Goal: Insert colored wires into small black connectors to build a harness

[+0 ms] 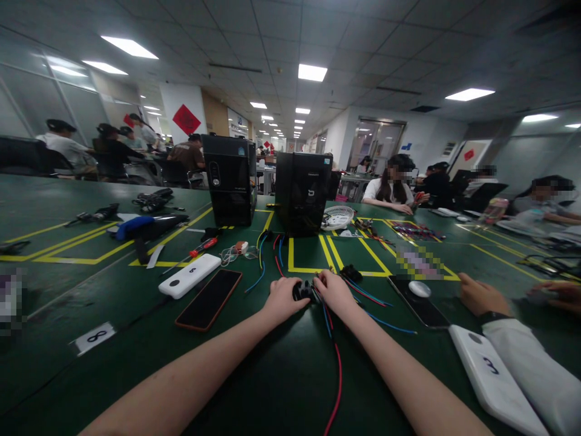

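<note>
My left hand (282, 298) and my right hand (334, 289) meet on the green table (281, 375), both curled round a small black connector (303, 291). Red and blue wires (336, 369) run from it toward me and off to the right. More loose red and blue wires (267, 254) lie just beyond my hands. The fingertips are hidden behind the knuckles.
A dark phone (209, 298) and a white power bank (189, 275) lie at left, with a red screwdriver (203, 246). Two black computer towers (303, 192) stand behind. A co-worker's hand (481, 295), phone (420, 301) and white box (490, 375) are at right. Other people sit around.
</note>
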{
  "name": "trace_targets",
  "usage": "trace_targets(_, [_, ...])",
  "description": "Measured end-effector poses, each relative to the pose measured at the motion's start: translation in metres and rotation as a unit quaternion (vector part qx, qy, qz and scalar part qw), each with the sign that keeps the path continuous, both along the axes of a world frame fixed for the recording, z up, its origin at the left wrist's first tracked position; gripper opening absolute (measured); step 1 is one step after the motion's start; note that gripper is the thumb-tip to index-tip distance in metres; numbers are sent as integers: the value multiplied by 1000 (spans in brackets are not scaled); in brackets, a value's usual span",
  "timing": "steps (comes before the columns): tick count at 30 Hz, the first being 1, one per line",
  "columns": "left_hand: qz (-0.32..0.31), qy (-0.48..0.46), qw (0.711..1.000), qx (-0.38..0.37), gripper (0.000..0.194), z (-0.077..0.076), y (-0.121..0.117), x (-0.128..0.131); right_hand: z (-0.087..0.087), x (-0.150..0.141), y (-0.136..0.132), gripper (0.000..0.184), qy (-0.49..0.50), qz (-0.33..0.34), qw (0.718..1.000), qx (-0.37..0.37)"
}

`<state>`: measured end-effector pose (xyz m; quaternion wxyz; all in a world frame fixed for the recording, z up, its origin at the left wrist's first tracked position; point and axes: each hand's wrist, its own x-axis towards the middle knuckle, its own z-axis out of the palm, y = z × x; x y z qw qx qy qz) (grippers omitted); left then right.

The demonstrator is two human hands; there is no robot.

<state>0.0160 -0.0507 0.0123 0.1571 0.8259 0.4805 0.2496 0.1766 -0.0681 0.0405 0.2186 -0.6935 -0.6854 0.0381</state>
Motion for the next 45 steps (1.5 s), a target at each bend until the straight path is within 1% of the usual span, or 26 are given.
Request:
trace_targets(2, [-14, 3, 1000, -4, 45, -1, 1, -1, 1, 5, 0, 21, -33, -8, 999, -29])
trace_targets(5, [-23, 6, 1000, -3, 44, -1, 2, -3, 8, 6, -10, 21, -94, -8, 994, -60])
trace_targets(7, [-18, 7, 1000, -5, 45, -1, 2, -4, 14, 5, -20, 21, -127, -1, 983, -131])
trace_targets(9, [-15, 6, 1000, -5, 46, -1, 2, -4, 17, 2, -29, 21, -154, 11, 966, -208])
trace_targets(10, [-15, 6, 1000, -3, 46, -2, 2, -4, 18, 1, -32, 19, -164, 21, 958, -235])
trace_targets(12, [-15, 5, 1000, 0, 47, -3, 2, -4, 17, -1, -33, 15, -175, 36, 950, -256])
trace_targets(15, [-19, 7, 1000, 2, 49, -4, 3, -4, 12, -3, -27, 17, -174, 17, 954, -244])
trace_targets(21, [-49, 11, 999, 3, 56, -5, 2, -2, 1, 7, -9, 22, -168, -43, 970, -173])
trace_targets(23, [-56, 7, 998, 8, 60, -5, 1, -1, -1, 10, -5, 22, -172, -55, 971, -158])
trace_targets(25, [-63, -7, 998, 19, 63, -6, 0, -1, -1, 9, -5, 21, -175, -54, 975, -129])
trace_targets(27, [-75, -26, 996, 28, 64, -7, -1, -1, 1, 5, -7, 20, -169, -27, 982, -85])
trace_targets(29, [-100, -38, 994, 33, 64, -7, -2, -1, 3, 0, -12, 19, -151, 33, 987, -35])
trace_targets(32, [-140, -40, 989, 41, 59, -6, -2, -1, 3, -8, -19, 18, -134, 122, 983, 16])
trace_targets(34, [-124, -41, 990, 46, 52, -5, 2, -2, 1, -10, -21, 23, -146, 139, 979, 21])
trace_targets(36, [-76, -36, 995, 59, 44, -5, 8, -6, -2, -10, -21, 28, -166, 129, 978, 10])
trace_targets(38, [-30, -15, 996, 87, 38, -5, 15, -11, -3, -8, -20, 27, -181, 115, 977, -1])
trace_targets(40, [-1, 28, 995, 99, 35, -6, 21, -16, -4, -6, -18, 24, -188, 99, 977, -9])
trace_targets(43, [2, 92, 992, 81, 32, -6, 26, -21, -3, -2, -16, 23, -193, 75, 978, -15])
trace_targets(45, [-1, 115, 990, 86, 33, -4, 25, -22, -4, -1, -16, 22, -199, 61, 978, -16])
